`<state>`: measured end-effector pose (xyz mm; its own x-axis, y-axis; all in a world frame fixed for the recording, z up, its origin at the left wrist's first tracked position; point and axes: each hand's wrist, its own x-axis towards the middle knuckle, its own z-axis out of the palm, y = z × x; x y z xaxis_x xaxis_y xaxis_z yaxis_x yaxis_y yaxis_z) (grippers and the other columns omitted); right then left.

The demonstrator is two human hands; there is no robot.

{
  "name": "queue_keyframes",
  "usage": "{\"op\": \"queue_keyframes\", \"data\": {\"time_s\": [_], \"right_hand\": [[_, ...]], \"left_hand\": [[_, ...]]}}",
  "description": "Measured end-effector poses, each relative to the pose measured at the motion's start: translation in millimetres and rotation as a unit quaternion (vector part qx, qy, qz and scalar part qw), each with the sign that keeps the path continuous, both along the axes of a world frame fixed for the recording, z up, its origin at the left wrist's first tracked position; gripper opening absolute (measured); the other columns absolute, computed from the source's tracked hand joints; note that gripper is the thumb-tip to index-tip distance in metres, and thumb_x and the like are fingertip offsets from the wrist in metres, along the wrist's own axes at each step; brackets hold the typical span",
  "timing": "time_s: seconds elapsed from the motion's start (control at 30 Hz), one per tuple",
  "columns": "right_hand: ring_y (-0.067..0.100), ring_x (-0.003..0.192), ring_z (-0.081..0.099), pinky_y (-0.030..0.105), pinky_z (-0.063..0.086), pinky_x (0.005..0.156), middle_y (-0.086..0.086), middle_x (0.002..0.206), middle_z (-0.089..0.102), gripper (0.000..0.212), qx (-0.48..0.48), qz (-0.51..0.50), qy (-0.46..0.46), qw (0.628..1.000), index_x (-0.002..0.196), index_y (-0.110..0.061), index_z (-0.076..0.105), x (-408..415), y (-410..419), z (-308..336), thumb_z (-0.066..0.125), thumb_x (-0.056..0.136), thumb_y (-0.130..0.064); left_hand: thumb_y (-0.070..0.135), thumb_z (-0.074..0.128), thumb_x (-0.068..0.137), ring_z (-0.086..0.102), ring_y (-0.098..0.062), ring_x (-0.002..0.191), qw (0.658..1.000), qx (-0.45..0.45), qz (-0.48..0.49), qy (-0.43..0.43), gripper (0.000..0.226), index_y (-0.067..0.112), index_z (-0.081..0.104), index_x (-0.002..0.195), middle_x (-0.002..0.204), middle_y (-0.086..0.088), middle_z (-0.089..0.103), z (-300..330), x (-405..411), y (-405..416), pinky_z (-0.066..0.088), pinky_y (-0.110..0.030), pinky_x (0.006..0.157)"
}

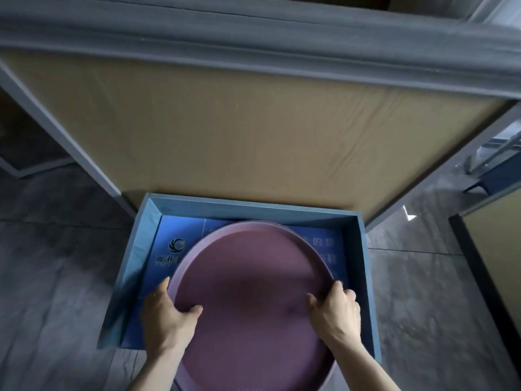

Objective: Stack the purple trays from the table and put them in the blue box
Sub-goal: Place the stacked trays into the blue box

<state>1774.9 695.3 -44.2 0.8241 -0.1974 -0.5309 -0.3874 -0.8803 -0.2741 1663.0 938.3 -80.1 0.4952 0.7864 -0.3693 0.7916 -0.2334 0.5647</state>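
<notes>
Purple trays (248, 292) held over blue box (363, 266), near edge overhanging near wall | left hand (165, 314) & right hand (337, 310) closed on rims, thumbs inside | risk: near rim snags wall; stack count unclear, may slide apart if tilted; fingers under could pinch

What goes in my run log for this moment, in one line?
phase: lowering | left hand: gripping purple trays rim | right hand: same | blue box: open, on floor

Floor (56, 277): grey stone-look tiles. Directly on it: open blue box (363, 277), standing just before the table (253, 122).
</notes>
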Motion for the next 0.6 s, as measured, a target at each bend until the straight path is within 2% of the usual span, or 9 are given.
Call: {"op": "queue_keyframes", "data": {"time_s": [0.3,0.4,0.5,0.6], "right_hand": [[0.041,0.130,0.044,0.045,0.040,0.106,0.021,0.139,0.049,0.076,-0.042,0.019,-0.002,0.999,0.139,-0.001,0.042,8.5,7.6,-0.1,0.067,0.087,-0.052],[0.038,0.132,0.039,0.044,0.040,0.105,0.018,0.141,0.046,0.087,-0.069,0.064,-0.008,0.996,0.150,-0.010,0.032,9.9,9.2,2.0,0.065,0.086,-0.059],[0.037,0.131,0.042,0.044,0.040,0.106,0.017,0.140,0.043,0.089,-0.042,0.074,-0.002,0.996,0.150,-0.013,0.031,12.4,8.0,1.6,0.069,0.083,-0.059],[0.032,0.132,0.041,0.040,0.041,0.108,0.013,0.143,0.039,0.105,-0.059,0.111,-0.020,0.992,0.157,-0.014,0.019,5.0,2.5,-2.5,0.071,0.079,-0.062]], "left_hand": [[0.020,0.092,0.061,0.047,-0.042,0.134,0.998,0.050,-0.005,0.035,0.099,0.004,0.045,0.146,0.140,-0.022,0.058,2.5,9.4,-5.0,0.038,-0.051,0.111],[0.020,0.092,0.062,0.047,-0.041,0.134,0.997,0.070,-0.003,0.033,0.098,0.005,0.044,0.147,0.139,-0.021,0.059,3.2,9.8,-10.1,0.040,-0.053,0.109],[0.017,0.091,0.064,0.045,-0.042,0.134,0.997,0.073,0.005,0.025,0.097,0.006,0.043,0.147,0.139,-0.021,0.058,1.6,11.7,-12.4,0.039,-0.053,0.109],[0.015,0.089,0.065,0.042,-0.041,0.137,0.998,0.066,0.003,0.013,0.096,0.006,0.042,0.148,0.143,-0.021,0.054,-0.4,12.7,-11.9,0.034,-0.050,0.113]]}}
